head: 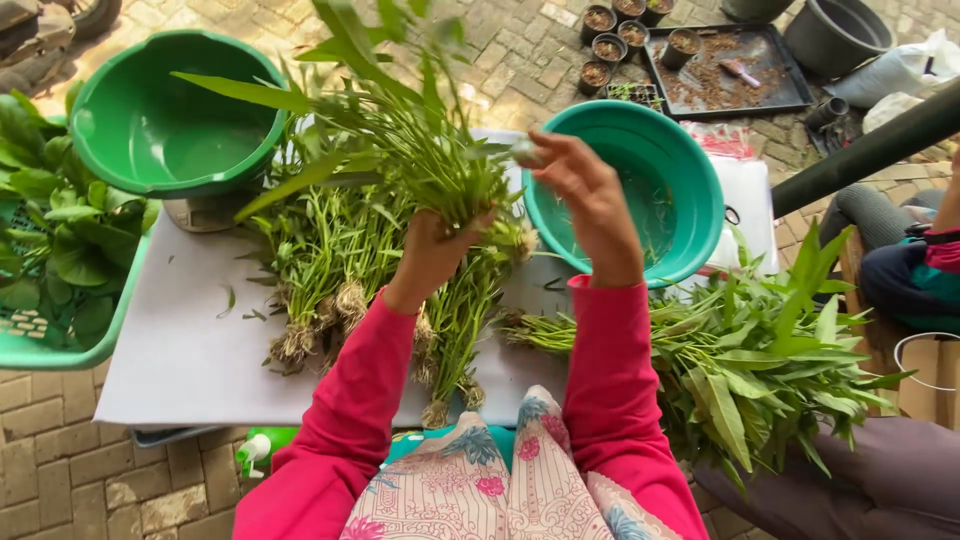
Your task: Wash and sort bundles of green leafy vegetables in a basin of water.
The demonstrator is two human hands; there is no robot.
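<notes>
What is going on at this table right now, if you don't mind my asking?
A person in pink sleeves sits at a white table sorting leafy green stalks with roots. The left hand grips a bunch of greens held upright, while the right hand is raised beside it, over the rim of a teal basin. More bundles lie on the table, with another pile on the right. A green basin stands at the far left corner.
</notes>
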